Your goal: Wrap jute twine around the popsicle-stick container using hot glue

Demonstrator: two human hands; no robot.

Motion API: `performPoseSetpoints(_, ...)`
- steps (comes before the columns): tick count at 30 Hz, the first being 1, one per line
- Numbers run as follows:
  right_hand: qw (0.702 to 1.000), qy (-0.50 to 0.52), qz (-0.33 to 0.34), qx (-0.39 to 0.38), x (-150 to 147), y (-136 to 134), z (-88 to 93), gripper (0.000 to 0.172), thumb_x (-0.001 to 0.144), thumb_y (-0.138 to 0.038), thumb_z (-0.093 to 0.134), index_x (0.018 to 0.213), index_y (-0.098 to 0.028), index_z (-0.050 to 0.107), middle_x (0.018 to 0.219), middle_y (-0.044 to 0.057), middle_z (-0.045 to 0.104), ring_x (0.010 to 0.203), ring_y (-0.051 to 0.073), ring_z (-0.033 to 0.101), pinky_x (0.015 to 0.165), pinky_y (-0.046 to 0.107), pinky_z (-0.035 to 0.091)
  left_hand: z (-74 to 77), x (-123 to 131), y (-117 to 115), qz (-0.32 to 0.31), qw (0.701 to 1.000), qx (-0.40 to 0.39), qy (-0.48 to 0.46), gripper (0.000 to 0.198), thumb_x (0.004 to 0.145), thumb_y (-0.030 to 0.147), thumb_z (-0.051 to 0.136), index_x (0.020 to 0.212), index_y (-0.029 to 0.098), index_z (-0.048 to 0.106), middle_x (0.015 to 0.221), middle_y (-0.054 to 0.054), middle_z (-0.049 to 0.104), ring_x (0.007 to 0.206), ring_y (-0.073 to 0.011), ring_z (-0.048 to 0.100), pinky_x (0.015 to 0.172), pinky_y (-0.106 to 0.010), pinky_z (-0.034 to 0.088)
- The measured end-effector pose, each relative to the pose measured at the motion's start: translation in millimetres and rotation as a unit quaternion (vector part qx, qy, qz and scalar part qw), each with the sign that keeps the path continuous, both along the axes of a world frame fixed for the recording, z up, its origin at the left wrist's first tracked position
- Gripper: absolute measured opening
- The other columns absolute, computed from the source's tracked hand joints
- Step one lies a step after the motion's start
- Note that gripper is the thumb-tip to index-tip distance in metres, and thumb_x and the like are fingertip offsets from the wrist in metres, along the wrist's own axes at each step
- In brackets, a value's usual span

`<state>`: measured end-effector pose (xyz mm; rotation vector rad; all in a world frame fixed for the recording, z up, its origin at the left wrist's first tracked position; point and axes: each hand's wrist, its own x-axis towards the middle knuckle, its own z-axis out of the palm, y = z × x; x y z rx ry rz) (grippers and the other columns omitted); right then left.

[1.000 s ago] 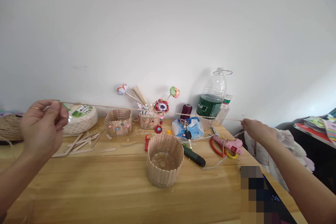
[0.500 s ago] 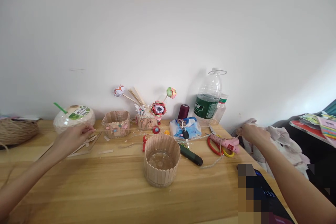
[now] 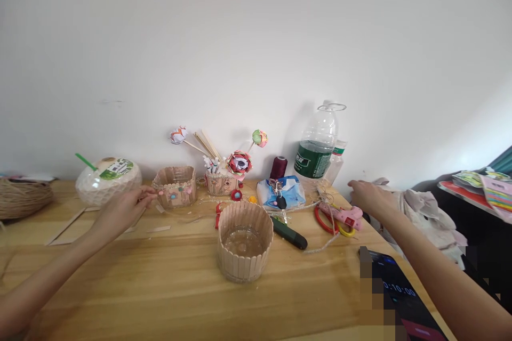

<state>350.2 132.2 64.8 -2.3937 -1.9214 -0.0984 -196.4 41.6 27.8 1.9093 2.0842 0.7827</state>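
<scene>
While left hand (image 3: 127,206) sits pinched | right hand (image 3: 371,199) near table edge (image 3: 372,233), grip unclear | basket (image 3: 245,265) well apart

Wall (image 3: 256,53): bright and pale grey, and look at that, paler again out by the right edge!
Bottle (image 3: 316,152): soft shadow on the left, so the light seems to come from the right; the small print on its label is too fuzzy to read.
Phone (image 3: 404,298): screen lit, big digits legible, chunky mosaic blocks covering its left side.
Lower right corner: plunging into near-black, detail swallowed up.
Forearms (image 3: 436,261): stretched long towards the edges, a wide-angle look!
</scene>
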Motion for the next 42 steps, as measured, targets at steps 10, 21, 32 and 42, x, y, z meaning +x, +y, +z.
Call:
performPoseSetpoints(10, 0.950, 0.097, 0.269, 0.126, -141, -66, 34.4, 0.028, 0.091, -0.026, 0.042, 0.106, -0.025, 0.065, 0.105, 0.002, 0.070, 0.094, 0.020, 0.065, 0.079, 0.031, 0.050, 30.0, 72, -30, -0.150, 0.950, 0.270, 0.038, 0.025, 0.091, 0.035, 0.045, 0.097, 0.022, 0.065, 0.098, -0.003, 0.073, 0.087, -0.0208, 0.066, 0.076, -0.029, 0.049)
performPoseSetpoints(21, 0.754, 0.389, 0.529, -0.013, -207, -114, 48.7, 0.021, 0.093, -0.027, 0.045, 0.102, -0.017, 0.061, 0.091, 0.003, 0.066, 0.082, 0.015, 0.059, 0.074, 0.029, 0.047, 70.0, 156, -44, -0.336, 0.887, 0.307, -0.083, 0.014, 0.087, 0.012, 0.052, 0.097, 0.019, 0.060, 0.084, 0.000, 0.073, 0.075, -0.0123, 0.068, 0.067, -0.020, 0.053)
performPoseSetpoints(32, 0.835, 0.365, 0.402, 0.089, -155, -103, 55.4, 0.023, 0.086, -0.036, 0.050, 0.096, -0.020, 0.063, 0.096, 0.005, 0.067, 0.086, 0.018, 0.061, 0.072, 0.031, 0.049, 73.8, 160, -30, -0.429, 0.889, 0.156, 0.042, 0.030, 0.089, 0.005, 0.035, 0.091, 0.018, 0.061, 0.095, -0.003, 0.069, 0.088, -0.0172, 0.062, 0.079, -0.029, 0.046)
performPoseSetpoints(42, 0.952, 0.224, 0.143, 0.153, -50, -89, 47.3, 0.036, 0.088, -0.038, 0.037, 0.105, -0.018, 0.061, 0.092, 0.007, 0.070, 0.084, 0.018, 0.066, 0.072, 0.029, 0.051, 44.7, 142, -41, -0.516, 0.846, 0.008, 0.135, 0.023, 0.090, 0.032, 0.053, 0.107, 0.021, 0.063, 0.100, -0.005, 0.070, 0.096, -0.0219, 0.061, 0.085, -0.031, 0.043)
